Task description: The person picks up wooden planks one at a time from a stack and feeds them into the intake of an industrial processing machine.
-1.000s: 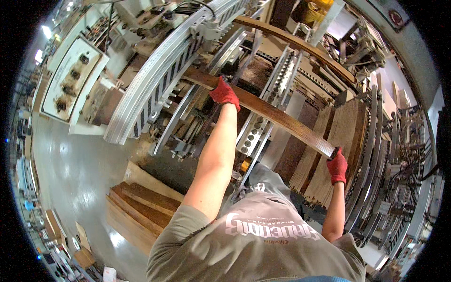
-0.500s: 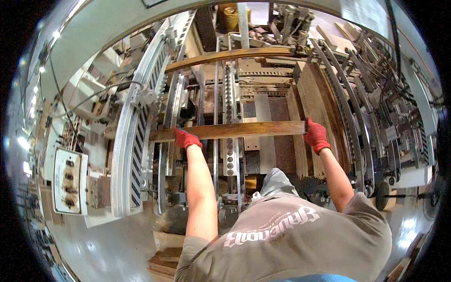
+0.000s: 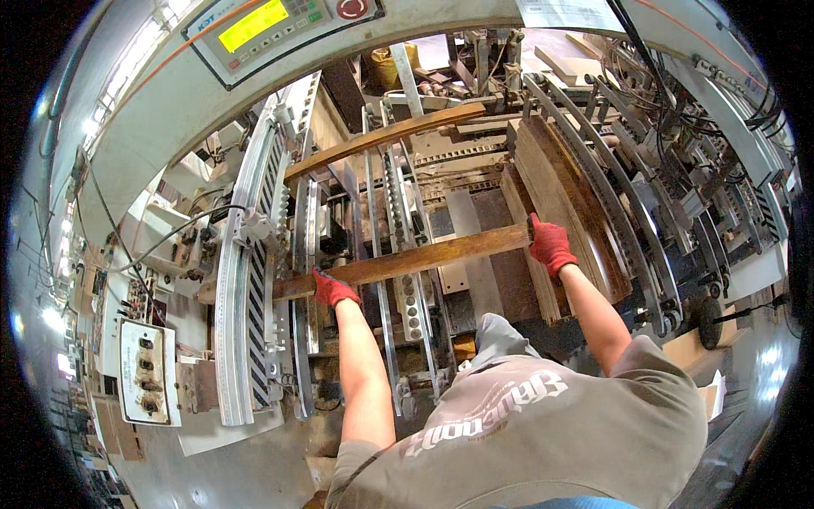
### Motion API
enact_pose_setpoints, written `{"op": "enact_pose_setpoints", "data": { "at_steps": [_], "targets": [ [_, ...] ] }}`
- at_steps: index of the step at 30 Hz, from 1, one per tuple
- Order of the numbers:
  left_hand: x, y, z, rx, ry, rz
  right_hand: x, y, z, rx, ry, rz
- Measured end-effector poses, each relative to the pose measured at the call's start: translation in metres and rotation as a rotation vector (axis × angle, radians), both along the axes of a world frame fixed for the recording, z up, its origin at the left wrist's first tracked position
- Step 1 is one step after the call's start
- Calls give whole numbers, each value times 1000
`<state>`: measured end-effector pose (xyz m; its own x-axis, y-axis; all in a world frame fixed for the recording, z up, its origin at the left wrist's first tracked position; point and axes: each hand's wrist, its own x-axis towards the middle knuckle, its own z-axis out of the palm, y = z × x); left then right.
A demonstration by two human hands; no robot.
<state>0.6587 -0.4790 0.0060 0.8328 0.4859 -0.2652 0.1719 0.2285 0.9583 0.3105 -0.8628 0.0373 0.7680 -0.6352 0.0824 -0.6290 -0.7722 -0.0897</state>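
A long brown wooden plank (image 3: 432, 256) lies crosswise over the machine's metal rails, its left end against the striped side guide. Near that end my left hand (image 3: 337, 288), in a red glove, grips the plank's near edge. My right hand (image 3: 553, 248), also gloved in red, is closed at the plank's right end; most of its fingertips are hidden behind the wood. Farther off, a second brown plank (image 3: 386, 138) spans the same rails at a slant, with no hand on it.
Upright planks (image 3: 577, 208) stand stacked by my right hand. On the left runs a thick aluminium rail (image 3: 237, 339) with a striped band. A control box (image 3: 146, 373) with several knobs is at far left. Overhead sits a panel with a lit yellow screen (image 3: 254, 25).
The view has tilted and turned, bringing the overhead panel into sight. Both hands keep their hold at nearly the same spots on the plank, which now appears slanted, right end higher.
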Motion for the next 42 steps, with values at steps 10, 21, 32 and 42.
{"op": "enact_pose_setpoints", "data": {
  "at_steps": [10,21,32,42],
  "targets": [
    [7,3,-7,-178,149,55,-1,0,9,18,35,36],
    [4,5,-22,73,-109,18,-1,-4,8,8,43,70],
    [30,23,-44,-15,45,2,3,10,19,20,59,37],
    [27,17,-42,-156,69,-83,0,2,9,-41,26,21]
  ]
}}
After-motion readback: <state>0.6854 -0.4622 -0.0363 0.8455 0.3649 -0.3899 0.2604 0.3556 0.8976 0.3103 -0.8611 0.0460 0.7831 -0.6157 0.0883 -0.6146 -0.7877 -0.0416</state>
